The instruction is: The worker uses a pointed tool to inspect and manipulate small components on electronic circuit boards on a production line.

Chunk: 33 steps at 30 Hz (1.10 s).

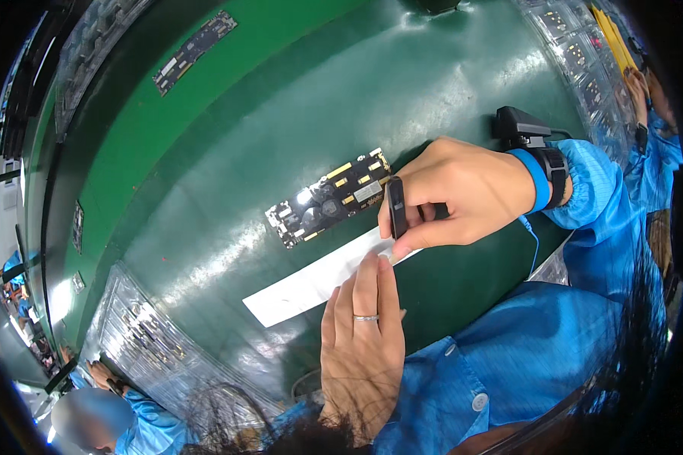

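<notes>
A long white strip (288,296) of paper-like sheet lies slanted on the green mat. My left hand (363,349) rests over its near side, fingers stretched out and fingertips pressing on the strip; a ring is on one finger. Just above those fingertips, my right hand (455,197) is closed round a slim, flat black tool (396,205) held upright; its tip is hidden by the fingers. Beyond the strip sits a long black circuit board (326,199) with gold and silver parts, its right end close to my right hand.
Clear plastic trays with small parts stand at lower left (152,334) and upper right (573,53). Another circuit board (195,51) lies on the brighter green far surface. A black device (520,125) with a cable is by my right wrist. Co-workers in blue are at both sides.
</notes>
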Tool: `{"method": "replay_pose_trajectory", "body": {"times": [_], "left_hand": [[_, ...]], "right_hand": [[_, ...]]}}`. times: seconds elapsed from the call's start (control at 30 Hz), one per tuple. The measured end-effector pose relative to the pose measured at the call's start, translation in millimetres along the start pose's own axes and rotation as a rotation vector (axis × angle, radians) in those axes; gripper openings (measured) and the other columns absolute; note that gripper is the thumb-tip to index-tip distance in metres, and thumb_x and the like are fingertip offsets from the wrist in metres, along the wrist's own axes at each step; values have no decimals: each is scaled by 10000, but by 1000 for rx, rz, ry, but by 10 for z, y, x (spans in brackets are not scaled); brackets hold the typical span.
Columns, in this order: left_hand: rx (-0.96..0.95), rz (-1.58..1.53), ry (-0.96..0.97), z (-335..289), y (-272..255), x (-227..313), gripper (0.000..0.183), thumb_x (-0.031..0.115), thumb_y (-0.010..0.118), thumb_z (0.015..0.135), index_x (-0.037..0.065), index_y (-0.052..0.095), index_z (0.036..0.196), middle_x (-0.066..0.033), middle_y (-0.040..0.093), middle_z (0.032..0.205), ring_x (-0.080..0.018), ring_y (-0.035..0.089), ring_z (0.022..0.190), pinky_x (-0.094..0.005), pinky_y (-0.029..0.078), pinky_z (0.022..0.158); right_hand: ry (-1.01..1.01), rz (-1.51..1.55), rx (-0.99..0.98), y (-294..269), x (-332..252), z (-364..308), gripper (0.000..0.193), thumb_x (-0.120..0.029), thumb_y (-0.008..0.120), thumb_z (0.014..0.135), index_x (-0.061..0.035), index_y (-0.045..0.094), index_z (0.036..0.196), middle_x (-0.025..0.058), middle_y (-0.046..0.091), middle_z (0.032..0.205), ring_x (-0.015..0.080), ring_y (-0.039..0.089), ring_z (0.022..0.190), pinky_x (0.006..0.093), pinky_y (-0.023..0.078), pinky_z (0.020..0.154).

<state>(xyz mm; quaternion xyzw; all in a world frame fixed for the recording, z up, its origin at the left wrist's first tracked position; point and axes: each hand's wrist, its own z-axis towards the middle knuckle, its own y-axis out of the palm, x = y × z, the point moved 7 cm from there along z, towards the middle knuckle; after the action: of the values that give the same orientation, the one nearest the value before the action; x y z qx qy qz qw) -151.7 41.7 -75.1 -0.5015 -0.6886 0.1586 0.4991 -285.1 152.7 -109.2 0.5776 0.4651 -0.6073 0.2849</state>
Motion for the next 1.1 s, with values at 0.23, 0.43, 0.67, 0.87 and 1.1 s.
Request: {"method": "replay_pose_trajectory", "body": {"times": [0.23,0.43,0.67,0.87,1.1], "left_hand": [[116,158,-1,-43,68,58,732,89,787,840,40,517,1519,-110,501,1530,-329,577,1300,-445,513,1071],[142,163,31,-7,-34,55,578,68,702,891,-4,570,1449,-112,525,1472,-296,603,1255,-435,530,1049],[189,119,49,254,-184,207,485,62,669,927,-57,592,1391,-132,539,1430,-275,619,1173,-420,543,944],[266,73,61,540,-124,176,639,202,742,931,-64,507,1462,-188,487,1515,-355,531,1361,-517,475,1116],[250,85,68,528,-87,123,698,247,770,911,-63,496,1473,-200,451,1560,-354,502,1399,-556,444,1146]], "right_hand": [[-35,-5,-10,42,28,-28,297,-304,838,923,-21,747,941,99,665,662,219,643,563,349,457,513],[150,252,120,-241,105,57,176,-187,791,979,-19,750,1014,19,706,746,65,636,660,263,478,560],[220,281,207,-659,361,311,195,-198,762,1003,-20,724,1074,24,733,910,80,671,769,244,535,671],[156,266,145,-571,363,379,229,-229,767,1001,-10,712,1034,22,724,883,90,679,782,251,553,735],[203,328,236,-543,321,398,248,-232,770,997,8,708,998,40,725,841,82,674,756,248,540,692]]}}
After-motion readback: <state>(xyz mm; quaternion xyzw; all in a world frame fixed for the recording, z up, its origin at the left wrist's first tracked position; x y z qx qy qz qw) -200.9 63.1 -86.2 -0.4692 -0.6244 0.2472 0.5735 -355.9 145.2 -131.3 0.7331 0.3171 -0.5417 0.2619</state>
